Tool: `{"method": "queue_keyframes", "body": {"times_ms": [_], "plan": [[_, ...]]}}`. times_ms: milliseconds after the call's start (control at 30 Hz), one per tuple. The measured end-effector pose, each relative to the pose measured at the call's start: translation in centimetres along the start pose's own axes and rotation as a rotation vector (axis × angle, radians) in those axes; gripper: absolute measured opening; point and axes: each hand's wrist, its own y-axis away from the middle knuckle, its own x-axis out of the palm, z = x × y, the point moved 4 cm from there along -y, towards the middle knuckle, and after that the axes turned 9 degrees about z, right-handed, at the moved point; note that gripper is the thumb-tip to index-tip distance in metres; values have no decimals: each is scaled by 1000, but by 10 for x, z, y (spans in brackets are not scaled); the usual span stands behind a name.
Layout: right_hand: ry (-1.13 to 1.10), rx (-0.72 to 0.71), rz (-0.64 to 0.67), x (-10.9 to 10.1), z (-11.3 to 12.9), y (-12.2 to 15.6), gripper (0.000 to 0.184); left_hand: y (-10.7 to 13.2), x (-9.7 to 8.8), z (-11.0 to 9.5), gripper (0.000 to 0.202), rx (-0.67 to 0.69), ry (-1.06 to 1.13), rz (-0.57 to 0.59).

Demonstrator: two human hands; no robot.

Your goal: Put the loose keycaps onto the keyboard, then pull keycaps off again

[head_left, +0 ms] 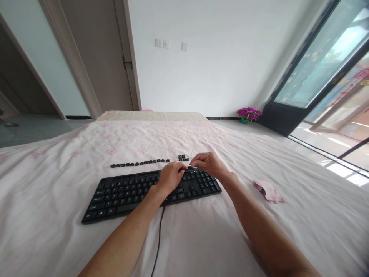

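Observation:
A black computer keyboard point(123, 194) lies slightly slanted on the cloth-covered surface, its top row of keys partly bare of keycaps. My left hand point(170, 177) rests over the keyboard right of its middle, fingers curled together at the upper edge. Just right of it, my right hand point(210, 164) bends down at the same edge with thumb and fingers pinched. Whatever sits between the fingertips is too small to make out. Loose black keycaps point(137, 164) form a line behind the keyboard. Several more keycaps point(183, 157) are grouped beyond my fingertips.
A folded pink cloth point(271, 191) with a dark patch lies to the right on the pale floral sheet point(184, 238). The keyboard's cable point(158, 242) runs toward me. Farther off are a pot of purple flowers point(249, 114), a door point(98, 54) and a glass door point(305, 73).

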Motion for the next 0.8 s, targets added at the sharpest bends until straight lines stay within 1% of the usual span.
{"method": "queue_keyframes", "body": {"times_ms": [133,233,467,667,800], "plan": [[-86,26,32,3,-1,-3,18,0,1,1,20,5,0,-1],[-125,48,30,3,-1,-5,23,0,1,1,19,8,-4,3],[-45,106,-41,3,7,-5,30,1,-1,0,17,8,-2,6],[-11,80,-59,8,1,-8,30,1,-2,-1,17,-6,-9,22],[26,95,-68,17,-1,-8,29,0,-1,-1,18,0,-10,19]]}}
